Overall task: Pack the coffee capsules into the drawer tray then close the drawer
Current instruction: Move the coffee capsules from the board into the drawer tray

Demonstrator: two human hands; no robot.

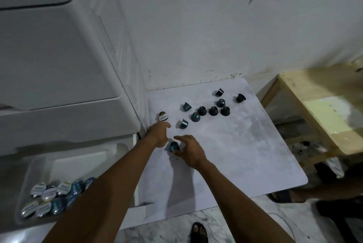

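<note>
Several dark and blue coffee capsules (213, 110) lie scattered on a white board (245, 144). My left hand (158, 133) stretches toward a capsule with a white foil lid (163, 116), and its fingertips are just at the capsule's base. My right hand (189, 150) curls its thumb and fingers around a blue capsule (174, 146) lying on the board. Another blue capsule (183, 124) lies just right of my left hand. At the lower left an open white drawer (117, 150) holds a clear tray (29, 170) with several capsules (49, 197) in its near end.
A tall white drawer unit (59, 66) stands at the left against the wall. A wooden shelf frame (314, 105) stands right of the board. Sandalled feet (198, 232) and another person's foot (282, 196) rest on the marble floor.
</note>
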